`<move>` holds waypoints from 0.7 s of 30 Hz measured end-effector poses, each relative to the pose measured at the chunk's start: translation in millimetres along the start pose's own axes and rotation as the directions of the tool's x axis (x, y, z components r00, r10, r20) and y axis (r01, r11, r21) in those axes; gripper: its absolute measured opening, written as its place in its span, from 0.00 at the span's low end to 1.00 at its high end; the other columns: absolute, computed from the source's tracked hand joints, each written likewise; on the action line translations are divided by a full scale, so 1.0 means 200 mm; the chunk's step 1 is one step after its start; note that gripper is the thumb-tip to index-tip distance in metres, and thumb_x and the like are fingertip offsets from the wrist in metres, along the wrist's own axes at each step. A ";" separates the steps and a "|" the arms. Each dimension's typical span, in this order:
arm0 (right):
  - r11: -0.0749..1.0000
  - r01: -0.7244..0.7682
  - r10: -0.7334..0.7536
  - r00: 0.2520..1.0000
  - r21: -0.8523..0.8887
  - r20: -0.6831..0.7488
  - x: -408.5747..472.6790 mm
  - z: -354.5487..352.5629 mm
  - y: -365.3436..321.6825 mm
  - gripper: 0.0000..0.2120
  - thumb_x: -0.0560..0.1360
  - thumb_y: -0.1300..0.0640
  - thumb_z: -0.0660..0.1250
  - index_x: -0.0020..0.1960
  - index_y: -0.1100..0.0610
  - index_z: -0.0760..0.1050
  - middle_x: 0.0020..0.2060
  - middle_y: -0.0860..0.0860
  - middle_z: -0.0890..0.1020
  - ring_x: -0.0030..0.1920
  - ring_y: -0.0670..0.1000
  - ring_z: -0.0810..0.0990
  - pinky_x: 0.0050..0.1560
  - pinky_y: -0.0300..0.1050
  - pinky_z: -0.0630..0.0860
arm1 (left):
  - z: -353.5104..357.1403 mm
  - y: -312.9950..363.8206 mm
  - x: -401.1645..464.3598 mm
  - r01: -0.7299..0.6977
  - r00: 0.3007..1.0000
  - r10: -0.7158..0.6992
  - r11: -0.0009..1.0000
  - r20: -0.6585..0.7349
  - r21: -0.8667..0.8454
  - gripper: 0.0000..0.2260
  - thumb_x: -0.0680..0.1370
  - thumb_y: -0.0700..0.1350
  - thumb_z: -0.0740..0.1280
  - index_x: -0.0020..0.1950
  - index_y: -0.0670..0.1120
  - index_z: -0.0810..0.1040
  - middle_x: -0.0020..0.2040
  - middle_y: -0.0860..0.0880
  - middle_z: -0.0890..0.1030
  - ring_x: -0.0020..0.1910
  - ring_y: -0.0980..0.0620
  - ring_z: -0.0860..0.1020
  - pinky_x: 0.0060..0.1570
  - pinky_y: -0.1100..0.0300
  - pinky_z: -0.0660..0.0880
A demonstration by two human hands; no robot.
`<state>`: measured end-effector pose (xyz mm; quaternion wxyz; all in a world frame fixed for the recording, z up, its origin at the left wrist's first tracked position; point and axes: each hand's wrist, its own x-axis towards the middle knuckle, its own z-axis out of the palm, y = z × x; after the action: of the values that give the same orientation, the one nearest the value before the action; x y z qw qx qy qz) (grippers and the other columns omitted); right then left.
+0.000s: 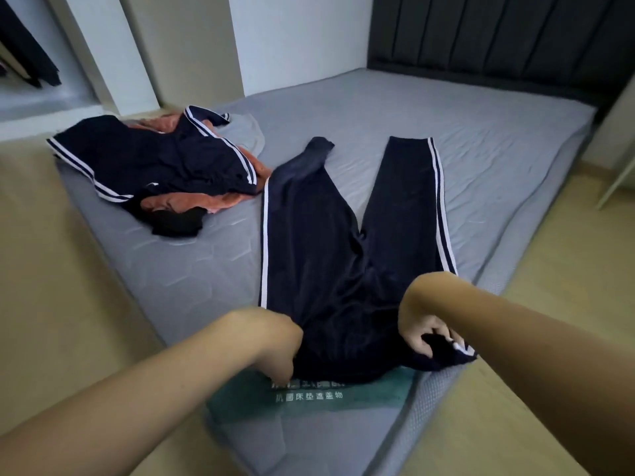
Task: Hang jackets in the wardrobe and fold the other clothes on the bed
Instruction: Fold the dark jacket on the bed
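pants: navy track pants [330,255] with white side stripes, spread flat on the bed [481,139], legs fanned toward 12 o'clock, waist at 6
left hand: left hand [275,341] curled down on the waistband's 9 o'clock corner, fingers hidden, grip looks likely but can't tell
right hand: right hand [424,329] pinching the waistband's 3 o'clock corner
pile: clothes heap [158,166] at 10 o'clock, navy striped stuff over something orange
wardrobe: open wardrobe [24,63] at far 10 o'clock, dark clothing hanging inside

Navy trousers [330,242] with white side stripes lie on the grey mattress [481,139]; beside the trousers, navy-and-white garments [144,159] over orange cloth [178,202].
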<state>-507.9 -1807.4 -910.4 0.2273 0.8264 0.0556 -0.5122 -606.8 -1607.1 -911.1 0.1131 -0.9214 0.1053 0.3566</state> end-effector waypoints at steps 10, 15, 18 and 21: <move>0.870 0.327 -0.057 0.812 0.370 -0.581 0.17 -0.27 0.09 0.19 0.79 0.46 0.57 0.58 0.58 0.75 0.56 0.57 0.79 0.55 0.59 0.79 0.53 0.51 0.76 | 0.04 -0.15 0.26 -0.005 0.883 -0.186 0.915 -0.432 -0.403 0.28 0.79 0.61 0.56 0.76 0.52 0.60 0.76 0.47 0.60 0.74 0.45 0.58 0.72 0.48 0.60; 0.873 0.402 -0.068 0.661 0.276 -0.748 0.37 -0.39 -0.07 0.34 0.79 0.36 0.51 0.79 0.51 0.46 0.78 0.54 0.51 0.77 0.58 0.53 0.75 0.58 0.53 | 0.20 -0.22 0.48 0.190 0.897 -0.338 0.877 -0.285 -0.441 0.34 0.78 0.68 0.45 0.79 0.55 0.39 0.79 0.53 0.36 0.77 0.49 0.35 0.73 0.35 0.40; 0.956 0.294 -0.166 0.581 0.016 -0.797 0.44 -0.42 -0.14 0.30 0.81 0.38 0.45 0.78 0.44 0.38 0.78 0.49 0.39 0.78 0.53 0.40 0.75 0.58 0.40 | 0.23 -0.31 0.56 0.249 0.853 -0.433 0.829 -0.292 -0.501 0.33 0.79 0.67 0.41 0.79 0.52 0.37 0.79 0.52 0.35 0.77 0.47 0.34 0.72 0.35 0.38; 0.964 0.259 -0.142 0.696 0.062 -0.704 0.56 -0.37 -0.13 0.30 0.80 0.35 0.42 0.77 0.42 0.35 0.78 0.47 0.38 0.77 0.50 0.38 0.75 0.57 0.37 | 0.20 -0.35 0.63 0.352 0.810 -0.511 0.815 -0.286 -0.460 0.33 0.81 0.63 0.40 0.79 0.47 0.37 0.79 0.48 0.36 0.77 0.45 0.34 0.71 0.34 0.36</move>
<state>-403.0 -1767.2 -988.4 0.0671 0.9616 0.1863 -0.1899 -521.7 -1544.0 -1016.6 -0.0144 -0.9766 -0.1628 0.1399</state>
